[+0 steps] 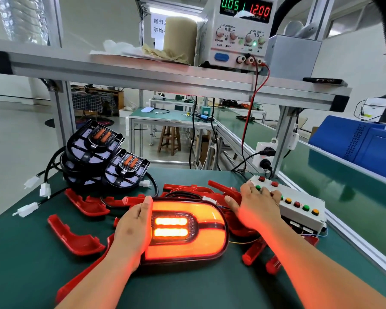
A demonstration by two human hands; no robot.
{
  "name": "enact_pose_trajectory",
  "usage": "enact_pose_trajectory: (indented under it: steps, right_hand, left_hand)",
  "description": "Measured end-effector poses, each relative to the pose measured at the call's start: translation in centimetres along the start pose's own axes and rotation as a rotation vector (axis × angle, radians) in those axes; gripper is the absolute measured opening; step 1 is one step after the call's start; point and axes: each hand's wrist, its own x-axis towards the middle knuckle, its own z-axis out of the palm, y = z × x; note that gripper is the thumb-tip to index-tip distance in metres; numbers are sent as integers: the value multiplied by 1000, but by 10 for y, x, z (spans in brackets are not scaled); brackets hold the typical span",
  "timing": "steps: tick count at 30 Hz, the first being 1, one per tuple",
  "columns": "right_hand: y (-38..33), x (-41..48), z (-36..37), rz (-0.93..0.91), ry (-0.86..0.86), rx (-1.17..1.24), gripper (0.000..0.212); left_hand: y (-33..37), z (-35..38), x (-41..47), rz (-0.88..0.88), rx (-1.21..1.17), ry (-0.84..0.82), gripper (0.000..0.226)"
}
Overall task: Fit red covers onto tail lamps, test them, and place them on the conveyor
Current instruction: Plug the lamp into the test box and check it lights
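Observation:
A covered tail lamp [187, 230] lies on the green mat in front of me and glows bright orange-red. My left hand [134, 228] rests on its left edge and holds it down. My right hand [256, 204] lies flat on the white button box [299, 206], fingers spread over the coloured buttons. Loose red covers [76, 237] lie scattered around the lamp, with more red covers behind it [187, 189]. A stack of uncovered black tail lamps [103, 157] sits at the far left.
A power supply [239, 30] on the upper shelf reads 0.05 and 12.00; red and black leads [252, 103] drop from it. White connectors [29, 208] on black cables trail at the left. The green conveyor [343, 179] runs along the right, past a blue bin [361, 143].

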Motion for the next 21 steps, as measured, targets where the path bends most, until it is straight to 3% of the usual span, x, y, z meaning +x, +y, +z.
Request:
enact_pose_trajectory:
  steps: [7,11,16,21]
  right_hand:
    - [0,-1,1,8,19,11,80]
    - [0,-2,0,14,-20,39,81]
    - [13,-7,-12,30,-66,241,56]
    - [41,-29,-10,175,42,80,68]
  left_hand:
    - [-1,0,2,2,20,16,36]
    - [-1,0,0,18,47,25,53]
    - [1,1,-2,-48,-103,-5,43]
    - [0,0,-3,-39,-69,-21,50]
